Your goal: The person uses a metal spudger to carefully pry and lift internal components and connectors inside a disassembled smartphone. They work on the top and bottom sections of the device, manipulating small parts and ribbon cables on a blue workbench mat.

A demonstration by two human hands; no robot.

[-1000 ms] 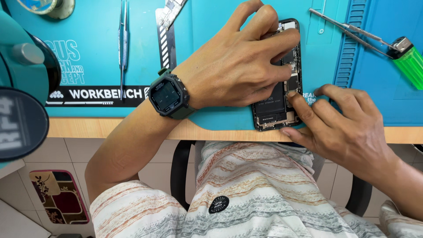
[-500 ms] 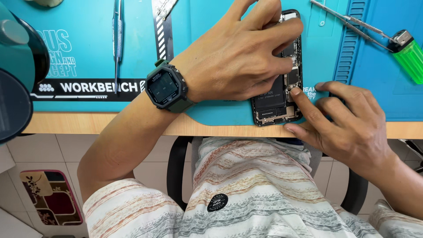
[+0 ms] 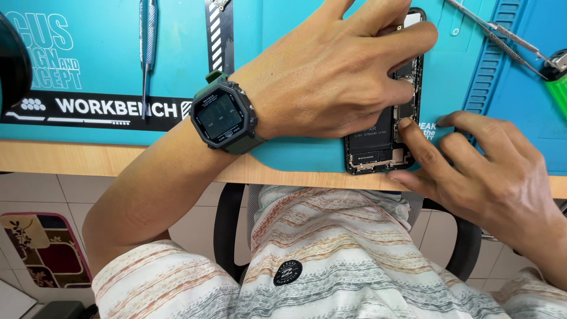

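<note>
A: What's nearest the camera?

B: A striped shirt (image 3: 331, 266) in cream, grey and orange, with the black chair (image 3: 227, 230) showing behind it. Just past that runs the wooden edge of the tabletop (image 3: 88, 159).

A: And the hands?

B: The right hand (image 3: 490, 177) sits at the near edge, fingers curled and close together, its index fingertip pressing on the lower right side of an opened smartphone (image 3: 384, 139). It grips nothing; it only touches. The left hand (image 3: 336, 77) lies flat across the upper part of the phone, fingers spread a little, holding it down against the mat. A dark green digital wristwatch (image 3: 224, 115) is on that wrist.

A: Where exactly is the phone?

B: On the teal repair mat (image 3: 295, 153), lying lengthwise away from the body, its lower end right at the near edge of the tabletop. Its back is off, so the black battery and circuit parts show between the two hands.

A: Farther out?

B: A metal spudger (image 3: 146, 41) lies on the mat to the left, near a black-and-white striped ruler (image 3: 218, 35). To the far right, tweezers (image 3: 502, 35) rest on a blue ribbed mat (image 3: 520, 88), beside a green lighter (image 3: 558, 85).
</note>
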